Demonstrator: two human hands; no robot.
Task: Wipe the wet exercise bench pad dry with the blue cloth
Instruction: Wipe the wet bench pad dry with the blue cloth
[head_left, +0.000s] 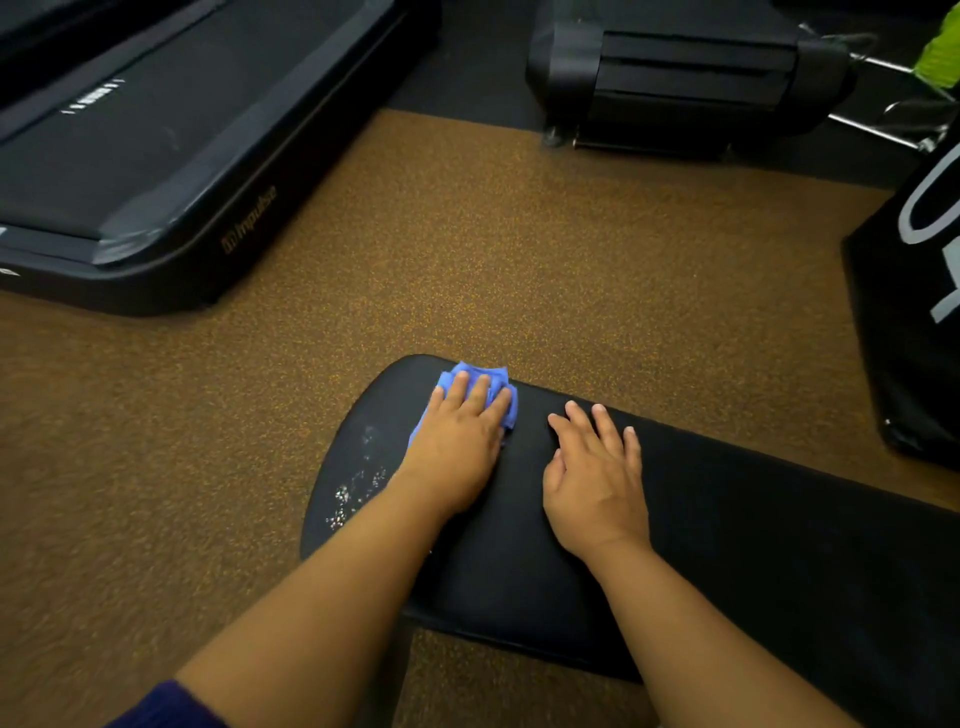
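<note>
Head view, looking down. Brown speckled floor fills most of the frame. Treadmill far left; its side rail reads "Impulse" in gold. Second dark machine far centre-right. Black bag at right edge with pale lettering, too cropped to read.

Black bench pad runs from centre to near right, rounded end pointing left. Water droplets bead on the left part of that rounded end, just beside the left forearm.

Left hand lies flat on the blue cloth, fingers straight and together, pressing it onto the far edge of the pad. Cloth is bunched, showing only beyond and beside the fingertips. Right hand rests on the pad just right of the left, fingers extended and slightly spread, holding nothing; likely steadying.

Judgement: wiping underway, wet patch not yet cleared. To do it well, draw the cloth near and left across the droplets in overlapping passes with even palm pressure, spread the cloth wider for more contact, and turn it to a dry face once damp. Follow the curved rim so water is not pushed off onto the floor.
</note>
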